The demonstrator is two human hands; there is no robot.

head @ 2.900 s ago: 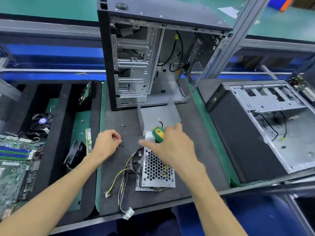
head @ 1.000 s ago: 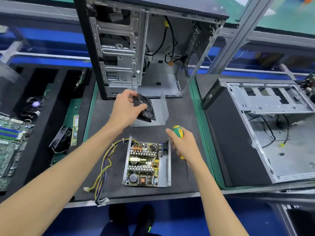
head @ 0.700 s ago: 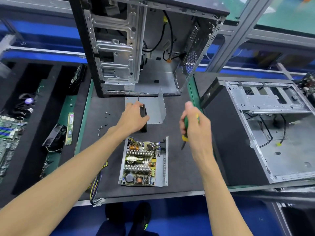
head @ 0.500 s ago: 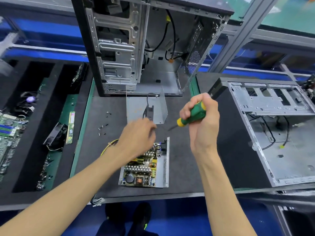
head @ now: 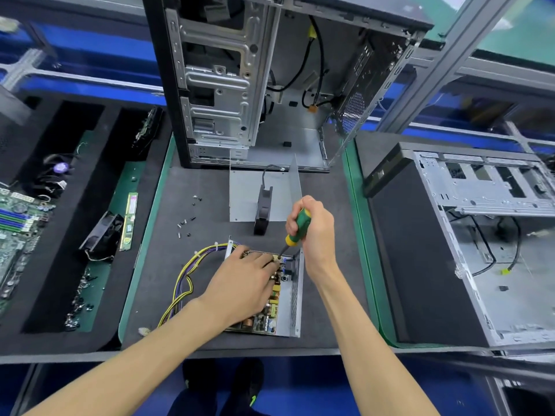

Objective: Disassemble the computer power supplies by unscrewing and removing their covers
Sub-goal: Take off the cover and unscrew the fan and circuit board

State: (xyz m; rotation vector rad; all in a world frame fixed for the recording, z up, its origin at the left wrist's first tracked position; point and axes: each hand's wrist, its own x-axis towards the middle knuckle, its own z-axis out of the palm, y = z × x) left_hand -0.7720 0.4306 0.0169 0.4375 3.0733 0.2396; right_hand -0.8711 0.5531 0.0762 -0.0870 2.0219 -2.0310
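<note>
An opened power supply (head: 292, 301) lies on the dark mat, its circuit board bare and its yellow and purple cable bundle (head: 186, 274) trailing left. My left hand (head: 246, 283) rests flat on the board. My right hand (head: 313, 228) grips a green and yellow screwdriver (head: 295, 228), whose tip touches the board's far right corner. Just behind lies the removed grey metal cover (head: 249, 193), and a black fan (head: 263, 210) stands on edge in it.
An empty tower case (head: 270, 85) stands upright at the back of the mat. A second case (head: 468, 235) lies on its side to the right. Several loose screws (head: 186, 222) sit left of the cover. Trays at left hold a motherboard (head: 15, 223), a fan and RAM stick (head: 129, 220).
My left hand put the black fan down in the cover and came onto the board. My right hand turned the screwdriver and lowered its tip to the board's far corner.
</note>
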